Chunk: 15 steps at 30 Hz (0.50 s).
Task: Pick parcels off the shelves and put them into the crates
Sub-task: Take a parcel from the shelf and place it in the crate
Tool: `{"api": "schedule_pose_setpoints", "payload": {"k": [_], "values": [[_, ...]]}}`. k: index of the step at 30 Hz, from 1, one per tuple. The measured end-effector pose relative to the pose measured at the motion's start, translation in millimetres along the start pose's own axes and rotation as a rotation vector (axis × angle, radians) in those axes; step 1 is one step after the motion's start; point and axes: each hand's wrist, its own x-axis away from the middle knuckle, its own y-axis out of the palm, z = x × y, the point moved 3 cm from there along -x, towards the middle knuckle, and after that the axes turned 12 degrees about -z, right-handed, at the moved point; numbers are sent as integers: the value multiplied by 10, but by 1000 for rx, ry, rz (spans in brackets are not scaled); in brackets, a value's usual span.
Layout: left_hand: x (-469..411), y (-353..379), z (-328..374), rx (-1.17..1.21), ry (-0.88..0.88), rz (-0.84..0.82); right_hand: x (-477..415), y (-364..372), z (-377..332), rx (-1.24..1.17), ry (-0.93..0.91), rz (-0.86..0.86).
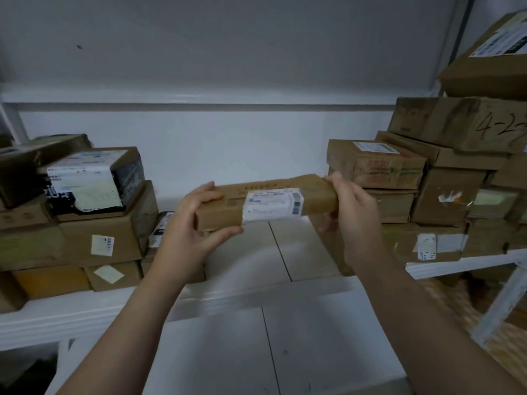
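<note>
A long, narrow brown cardboard parcel [228,206] with a white shipping label around its middle hangs level above the white shelf [302,252]. My left hand [194,223] grips its left end, thumb underneath and fingers over the top. My right hand [350,206] grips its right end, fingers wrapped over that end. No crate is in view.
Stacked cardboard boxes [94,232] fill the shelf on the left, one with a large white label [85,181]. Taller stacks of boxes [422,192] stand on the right, reaching a higher shelf. The white wall is behind. A lower shelf board [256,352] lies below.
</note>
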Motion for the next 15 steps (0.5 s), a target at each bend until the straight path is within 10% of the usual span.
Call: {"api": "schedule_pose_setpoints", "payload": {"k": [7,15], "values": [[64,-252,-6,-169,-139,314,29,269,110,195,-39,-120],[377,-108,229,-167,9,-135,-77,535,367,-115,94,-100]]}}
